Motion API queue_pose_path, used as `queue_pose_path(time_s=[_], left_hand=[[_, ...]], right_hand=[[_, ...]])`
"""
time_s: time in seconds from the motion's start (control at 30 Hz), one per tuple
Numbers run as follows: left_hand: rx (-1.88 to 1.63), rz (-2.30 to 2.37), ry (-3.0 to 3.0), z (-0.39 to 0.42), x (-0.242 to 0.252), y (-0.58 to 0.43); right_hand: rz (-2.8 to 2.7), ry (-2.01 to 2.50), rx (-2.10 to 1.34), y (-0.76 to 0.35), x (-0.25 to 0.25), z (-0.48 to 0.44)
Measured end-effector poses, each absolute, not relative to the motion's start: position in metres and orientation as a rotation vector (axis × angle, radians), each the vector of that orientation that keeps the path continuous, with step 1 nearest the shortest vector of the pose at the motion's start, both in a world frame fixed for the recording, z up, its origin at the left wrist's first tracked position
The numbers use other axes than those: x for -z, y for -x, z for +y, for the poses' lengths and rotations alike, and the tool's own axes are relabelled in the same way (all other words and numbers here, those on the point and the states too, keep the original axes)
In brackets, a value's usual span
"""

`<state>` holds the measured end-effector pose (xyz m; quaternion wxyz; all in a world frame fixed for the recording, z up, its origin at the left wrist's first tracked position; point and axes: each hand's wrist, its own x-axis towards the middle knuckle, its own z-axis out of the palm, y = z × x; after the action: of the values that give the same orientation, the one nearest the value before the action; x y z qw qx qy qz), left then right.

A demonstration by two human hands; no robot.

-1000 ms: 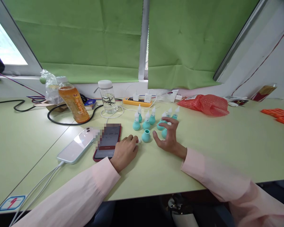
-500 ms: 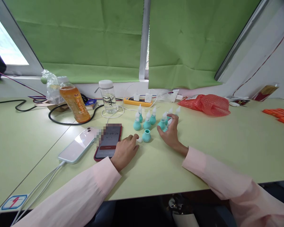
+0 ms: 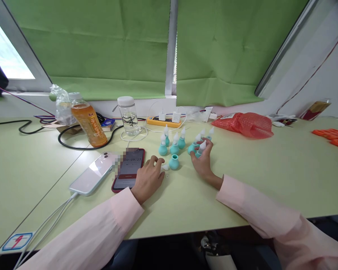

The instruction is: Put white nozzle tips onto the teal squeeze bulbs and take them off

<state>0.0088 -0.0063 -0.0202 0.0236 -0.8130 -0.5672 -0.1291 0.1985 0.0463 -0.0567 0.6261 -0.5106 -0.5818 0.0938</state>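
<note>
Kinda busy desk [image 3: 191, 210] | capped bulb [image 3: 202, 148], 2 o'clock from open bulb [image 3: 174, 162], was gripped by half-closed right hand [image 3: 202, 165] | nozzle [image 3: 165, 167] was reached by half-curled left hand [image 3: 149, 178], hold couldn't be told

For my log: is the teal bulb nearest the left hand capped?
No: the teal bulb nearest the left hand shows a bare, open mouth.

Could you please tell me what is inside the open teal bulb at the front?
Through its mouth, the open teal bulb shows only a shaded teal inner surface. Its own front side covers the bottom, so anything lying there cannot be seen.
</note>
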Motion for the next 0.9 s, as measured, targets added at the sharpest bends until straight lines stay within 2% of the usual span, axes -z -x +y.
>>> queue_pose_path(time_s=[0.3,0.47,0.6,0.77,0.9], left_hand=[[0.581,-1.611,2.454,-0.008,0.020,-0.008],[0.973,-1.352,2.505,-0.011,0.020,-0.007],[1.228,-1.080,2.608,-0.015,0.017,-0.005],[1.282,-0.981,2.737,-0.017,0.020,-0.001],[1.141,-1.077,2.894,-0.015,0.022,-0.001]], right_hand=[[-1.315,1.132,-0.169,-0.193,0.059,0.039],[-1.574,0.954,-0.044,-0.185,0.054,0.025],[-1.863,0.743,0.190,-0.183,0.048,0.014],[-2.180,0.518,0.372,-0.182,0.041,0.003],[-2.260,0.414,0.410,-0.180,0.040,-0.002]])
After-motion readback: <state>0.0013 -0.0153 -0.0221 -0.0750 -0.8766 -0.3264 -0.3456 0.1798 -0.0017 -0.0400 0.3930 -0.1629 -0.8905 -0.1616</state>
